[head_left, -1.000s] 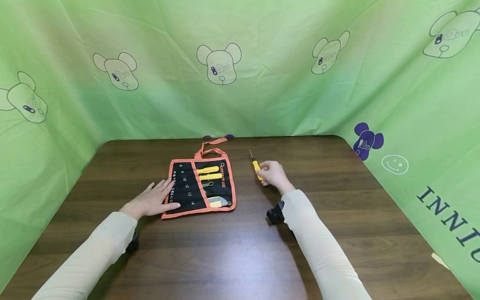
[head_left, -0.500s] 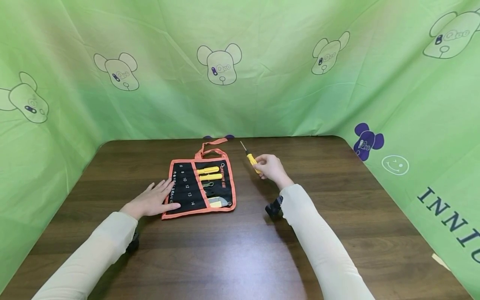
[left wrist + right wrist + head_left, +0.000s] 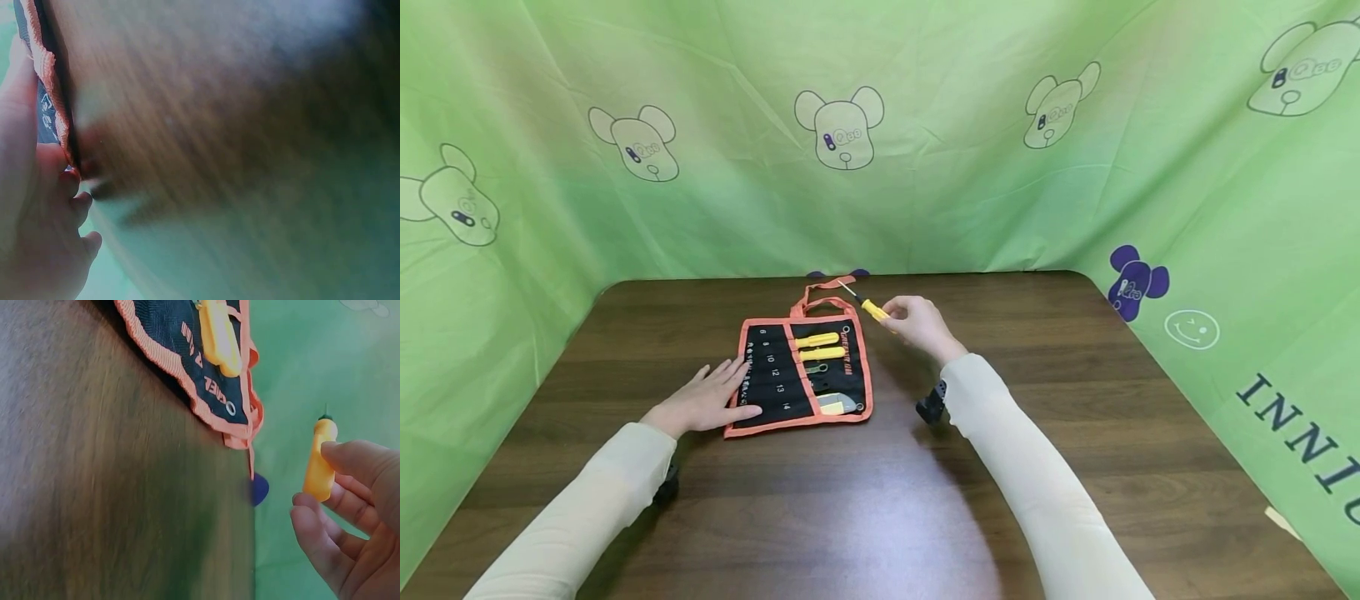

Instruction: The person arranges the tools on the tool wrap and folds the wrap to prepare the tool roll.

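Note:
A black tool pouch (image 3: 767, 379) with orange edging lies flat on the table. My left hand (image 3: 703, 400) rests on its left edge with straight, spread fingers; the left wrist view shows that hand (image 3: 44, 212) along the orange trim. My right hand (image 3: 921, 325) pinches a screwdriver (image 3: 874, 310) by its yellow handle, held up beyond the pouch's upper right corner with its shaft angled up and left. In the right wrist view thumb and fingers hold the handle (image 3: 320, 462). Two yellow handles (image 3: 822, 354), a small wrench (image 3: 816, 368) and a utility knife (image 3: 835, 404) sit in the pouch's pockets.
The brown wooden table (image 3: 865, 517) carries the pouch. Orange tie straps (image 3: 820, 302) trail from the pouch's far edge. A green printed curtain (image 3: 925, 208) hangs around the back and sides.
My right hand has lifted the screwdriver and carried it left toward the pouch, its shaft tilting further left. The left hand has stayed in place.

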Demonstrator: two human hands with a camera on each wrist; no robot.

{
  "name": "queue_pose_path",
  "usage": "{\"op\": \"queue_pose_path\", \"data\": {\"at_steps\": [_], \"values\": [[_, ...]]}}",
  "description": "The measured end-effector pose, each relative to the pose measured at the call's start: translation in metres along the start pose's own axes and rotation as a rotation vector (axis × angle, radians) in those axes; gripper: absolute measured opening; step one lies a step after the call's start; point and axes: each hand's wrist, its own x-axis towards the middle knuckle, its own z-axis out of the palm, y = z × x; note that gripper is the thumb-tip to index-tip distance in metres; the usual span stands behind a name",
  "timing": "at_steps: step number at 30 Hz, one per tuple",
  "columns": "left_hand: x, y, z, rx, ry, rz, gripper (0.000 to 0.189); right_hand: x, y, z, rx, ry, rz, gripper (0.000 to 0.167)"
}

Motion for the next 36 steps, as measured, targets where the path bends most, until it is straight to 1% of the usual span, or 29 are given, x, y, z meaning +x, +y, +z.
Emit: {"op": "queue_pose_path", "data": {"at_steps": [5,14,22,29,36], "values": [[0.0,-0.001,0.0,0.0,0.002,0.004,0.094,0.006,-0.007,0.006,-0.067,0.006,-0.048,0.014],[0.0,0.0,-0.001,-0.01,-0.003,0.005,0.094,0.01,-0.018,0.012,-0.188,-0.029,-0.11,0.017],[0.0,-0.001,0.0,-0.005,-0.003,-0.002,0.095,0.013,-0.024,0.02,-0.248,-0.076,-0.113,0.016],[0.001,-0.002,0.001,-0.005,-0.006,-0.007,0.097,0.016,-0.024,0.025,-0.315,-0.088,-0.149,0.017],[0.001,-0.003,0.001,-0.002,-0.002,-0.002,0.096,0.017,-0.023,0.028,-0.349,-0.082,-0.172,0.015]]}}
